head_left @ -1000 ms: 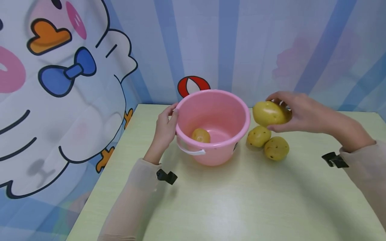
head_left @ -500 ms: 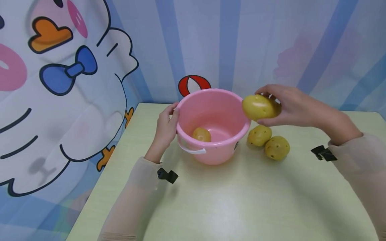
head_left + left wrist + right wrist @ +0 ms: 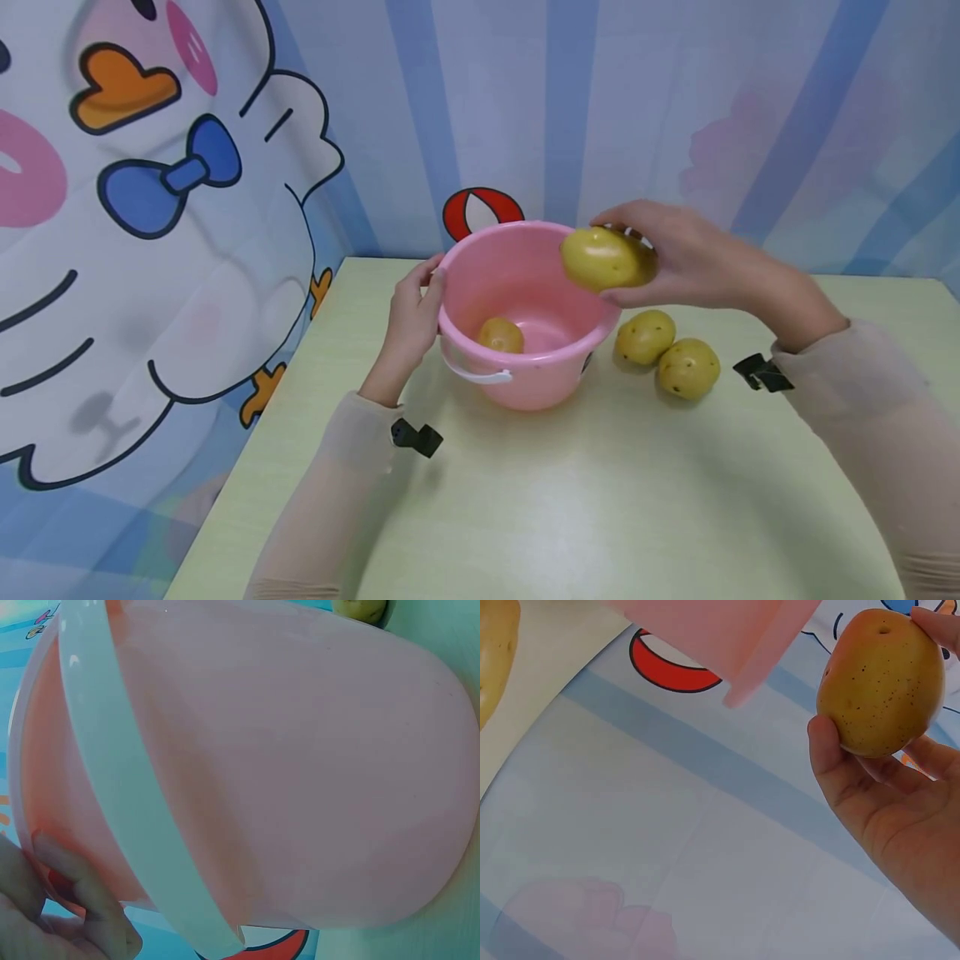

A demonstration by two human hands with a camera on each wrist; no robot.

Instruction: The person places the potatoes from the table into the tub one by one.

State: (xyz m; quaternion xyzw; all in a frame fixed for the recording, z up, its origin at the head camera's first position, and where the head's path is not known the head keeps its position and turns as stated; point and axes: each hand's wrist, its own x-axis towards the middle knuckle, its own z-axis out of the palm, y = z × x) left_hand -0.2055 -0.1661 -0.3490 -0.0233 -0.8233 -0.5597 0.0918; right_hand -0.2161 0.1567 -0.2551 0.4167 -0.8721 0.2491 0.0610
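Observation:
A pink bucket stands upright on the table, its white handle hanging down at the front left. One potato lies on the bottom inside it. My left hand grips the bucket's left rim; in the left wrist view the thumb and fingers are curled over that rim. My right hand holds a yellow potato between thumb and fingers, over the right side of the bucket's opening. The right wrist view shows this potato pinched, with dark specks on its skin.
Two more potatoes, a rear one and a front one, touch each other on the pale table, just right of the bucket. A cartoon-printed backdrop rises behind and to the left.
My right hand has carried its potato leftward and slightly up, from above the two table potatoes to over the bucket's right rim. The left hand and bucket have stayed put.

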